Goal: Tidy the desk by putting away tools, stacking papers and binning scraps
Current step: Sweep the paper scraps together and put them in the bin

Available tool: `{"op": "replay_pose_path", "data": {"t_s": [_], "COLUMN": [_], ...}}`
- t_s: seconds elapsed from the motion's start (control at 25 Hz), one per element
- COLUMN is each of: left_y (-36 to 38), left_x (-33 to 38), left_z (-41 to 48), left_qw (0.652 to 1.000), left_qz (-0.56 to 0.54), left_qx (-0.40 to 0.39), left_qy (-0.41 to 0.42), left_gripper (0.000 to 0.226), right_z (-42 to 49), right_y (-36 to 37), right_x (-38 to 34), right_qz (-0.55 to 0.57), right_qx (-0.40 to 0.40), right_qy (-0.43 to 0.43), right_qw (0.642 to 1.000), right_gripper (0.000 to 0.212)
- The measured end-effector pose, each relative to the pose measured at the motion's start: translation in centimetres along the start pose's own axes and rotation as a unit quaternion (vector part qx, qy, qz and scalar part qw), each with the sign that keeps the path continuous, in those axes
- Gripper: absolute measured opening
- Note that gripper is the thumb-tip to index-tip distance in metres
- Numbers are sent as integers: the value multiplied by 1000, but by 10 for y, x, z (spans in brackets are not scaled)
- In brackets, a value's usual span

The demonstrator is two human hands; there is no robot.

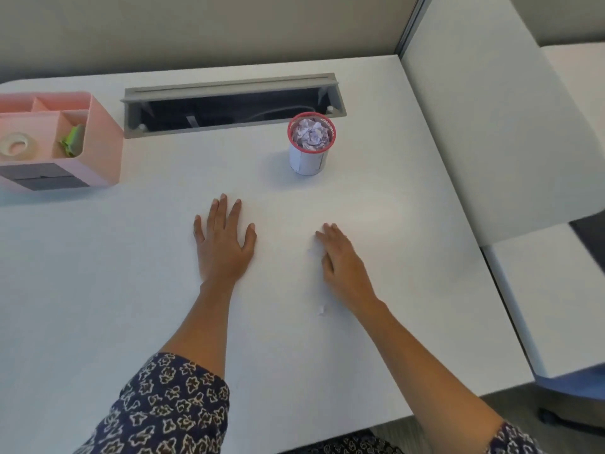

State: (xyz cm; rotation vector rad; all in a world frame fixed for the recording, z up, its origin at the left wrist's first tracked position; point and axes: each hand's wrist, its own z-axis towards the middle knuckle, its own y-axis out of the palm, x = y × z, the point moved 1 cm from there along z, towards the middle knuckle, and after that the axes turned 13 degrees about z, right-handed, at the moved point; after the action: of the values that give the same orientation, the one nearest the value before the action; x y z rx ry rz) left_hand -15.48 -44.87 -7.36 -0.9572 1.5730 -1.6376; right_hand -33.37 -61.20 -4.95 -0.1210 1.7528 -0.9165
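Note:
My left hand (223, 239) lies flat on the white desk (98, 290), fingers straight and spread. To its right, my right hand (342, 257) rests on the desk with fingers straight, holding nothing. A tiny white paper scrap (321, 310) lies by my right wrist, and another bit shows at the hand's left edge. Beyond the hands stands a small red-rimmed mesh bin (311, 144) filled with crumpled paper (311, 134). At the far left sits a pink desk organiser (98, 126) holding a tape roll (14, 146) and green scraps (73, 139).
A grey cable hatch (229, 90) stands open at the back of the desk. A white partition (491, 126) rises along the right side. The desk's front edge runs at lower right, with a chair base (569, 394) beyond it.

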Motion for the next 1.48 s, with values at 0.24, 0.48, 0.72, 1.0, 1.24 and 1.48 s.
{"op": "replay_pose_path", "data": {"t_s": [0.24, 0.48, 0.72, 1.0, 1.24, 1.48], "left_y": [2, 1, -3, -1, -2, -3], "left_x": [-2, -4, -5, -5, -4, -4], "left_z": [-2, -23, -45, -49, -50, -49], "left_qw": [1000, 1000, 1000, 1000, 1000, 1000], "left_qz": [-4, -8, -18, -20, -14, -25], "left_qx": [1, -8, -17, -11, -12, -3], "left_qy": [12, 22, 18, 11, 4, 0], "left_gripper": [56, 56, 55, 54, 54, 58], "right_z": [-39, -98, -106, -77, -3, 79], "right_y": [23, 18, 2, -1, -47, -80], "right_x": [-7, 5, 16, 4, -2, -51], "right_qz": [-120, -155, -191, -126, 496, 502], "right_qx": [-55, -23, -19, -15, 87, 73], "right_qy": [-114, -165, -221, -99, 293, 199], "right_qw": [985, 974, 956, 987, 813, 839], "right_gripper": [53, 40, 29, 20, 13, 16]}}
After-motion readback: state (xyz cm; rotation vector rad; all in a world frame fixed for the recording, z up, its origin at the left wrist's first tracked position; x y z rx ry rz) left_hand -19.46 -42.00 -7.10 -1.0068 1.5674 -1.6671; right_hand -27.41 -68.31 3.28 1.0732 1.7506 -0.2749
